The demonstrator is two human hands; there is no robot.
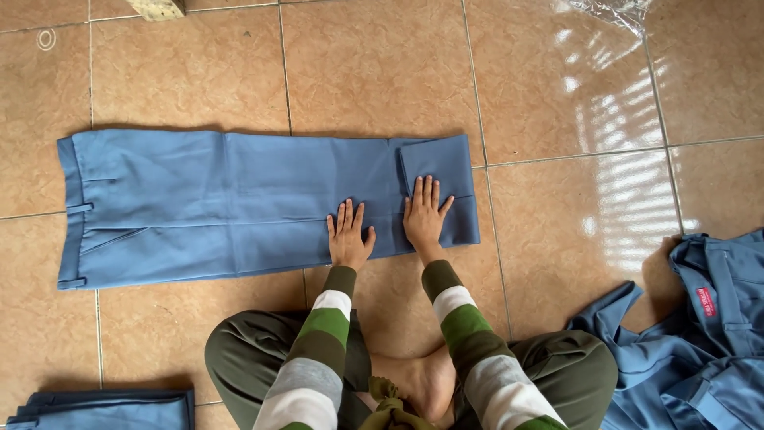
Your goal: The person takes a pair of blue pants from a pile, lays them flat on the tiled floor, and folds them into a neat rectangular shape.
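Lying flat, blue trousers (231,203), cuff folded

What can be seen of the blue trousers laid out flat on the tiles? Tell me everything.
The blue trousers look like smooth woven cloth, lying flat and lengthwise on the tan tiled floor, legs stacked one on the other. The waistband with belt loops is at the left; the hem end at the right is folded back over itself. A crease runs along the legs. The left hand and the right hand press palms down, fingers spread, near the folded end.
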